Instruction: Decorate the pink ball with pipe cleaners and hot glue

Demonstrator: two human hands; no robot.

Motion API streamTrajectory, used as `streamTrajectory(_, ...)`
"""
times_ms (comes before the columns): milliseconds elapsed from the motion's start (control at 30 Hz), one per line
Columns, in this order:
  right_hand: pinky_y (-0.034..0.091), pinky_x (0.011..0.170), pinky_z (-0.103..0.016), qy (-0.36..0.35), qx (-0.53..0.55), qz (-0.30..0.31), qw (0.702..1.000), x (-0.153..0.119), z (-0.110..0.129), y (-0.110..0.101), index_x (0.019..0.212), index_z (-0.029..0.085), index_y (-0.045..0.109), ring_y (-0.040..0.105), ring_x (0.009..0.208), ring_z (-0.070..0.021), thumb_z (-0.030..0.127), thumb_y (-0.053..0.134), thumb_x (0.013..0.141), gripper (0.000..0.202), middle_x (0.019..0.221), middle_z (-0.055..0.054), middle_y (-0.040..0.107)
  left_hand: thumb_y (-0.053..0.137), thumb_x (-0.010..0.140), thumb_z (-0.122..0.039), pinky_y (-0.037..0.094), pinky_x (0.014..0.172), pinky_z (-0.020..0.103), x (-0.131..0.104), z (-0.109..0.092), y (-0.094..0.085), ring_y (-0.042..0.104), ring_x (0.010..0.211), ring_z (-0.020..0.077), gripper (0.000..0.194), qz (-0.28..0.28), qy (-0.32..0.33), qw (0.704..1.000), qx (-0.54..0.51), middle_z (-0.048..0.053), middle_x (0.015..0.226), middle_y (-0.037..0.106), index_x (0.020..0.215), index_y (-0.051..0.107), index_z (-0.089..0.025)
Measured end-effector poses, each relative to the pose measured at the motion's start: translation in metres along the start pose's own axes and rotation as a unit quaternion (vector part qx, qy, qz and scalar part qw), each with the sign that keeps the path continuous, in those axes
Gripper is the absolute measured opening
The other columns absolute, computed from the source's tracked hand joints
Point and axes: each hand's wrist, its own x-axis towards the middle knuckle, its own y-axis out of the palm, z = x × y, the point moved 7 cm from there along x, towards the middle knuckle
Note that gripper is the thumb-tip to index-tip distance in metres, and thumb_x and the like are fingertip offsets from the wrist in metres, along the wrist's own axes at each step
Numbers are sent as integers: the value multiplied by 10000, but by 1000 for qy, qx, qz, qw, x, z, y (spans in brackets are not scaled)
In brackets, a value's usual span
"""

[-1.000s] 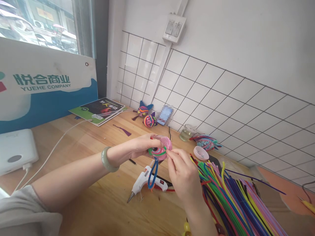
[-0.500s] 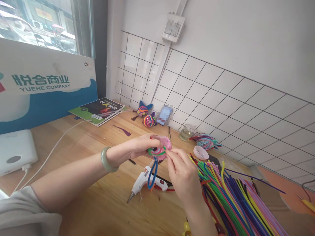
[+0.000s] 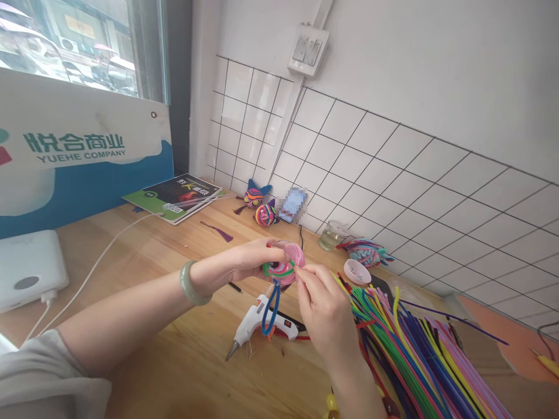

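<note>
A round pink craft piece (image 3: 296, 254) with green stripes and a dark spot is held above the wooden table. My left hand (image 3: 258, 256) grips it from the left, thumb across its top. At its right side, my right hand (image 3: 322, 294) pinches with thumb and forefinger at the end of a green strip; the tips touch the piece. From its underside hangs a blue fuzzy loop (image 3: 267, 326). Below lies a white glue gun (image 3: 250, 321), its nozzle pointing down and left.
Many coloured pipe cleaners (image 3: 414, 355) lie at the right. Along the back stand two striped craft figures (image 3: 265, 215), a phone (image 3: 292, 203), a glass jar (image 3: 332, 235) and a small pink bowl (image 3: 357, 272). A booklet (image 3: 174, 198) and a white device (image 3: 30, 270) are at the left.
</note>
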Motion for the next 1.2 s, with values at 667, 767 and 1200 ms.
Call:
streamTrajectory(667, 517, 741, -329, 0, -3, 5, 1000, -1, 1, 1, 967, 131, 638, 623, 796, -188, 55, 443, 893, 221, 871, -95, 629, 541, 703, -205, 537, 659, 232, 1, 0, 0, 608, 743, 129, 273, 6, 14, 1000, 6, 14, 805, 610, 953, 647, -172)
streamTrajectory(767, 516, 735, -330, -2, -5, 6, 1000, -1, 1, 1, 970, 119, 639, 618, 795, -189, 51, 453, 891, 214, 874, -99, 628, 541, 699, -202, 538, 646, 228, 1, 1, -1, 609, 738, 129, 288, 3, 12, 1000, 5, 11, 797, 605, 966, 645, -173)
streamTrajectory(1200, 510, 749, -334, -9, -2, 0, 1000, -2, 1, 1, 976, 86, 653, 612, 802, -198, 38, 480, 883, 201, 874, -106, 624, 532, 720, -185, 543, 658, 224, 0, 0, -2, 604, 734, 118, 292, -3, 11, 1000, 4, 0, 793, 600, 989, 645, -179)
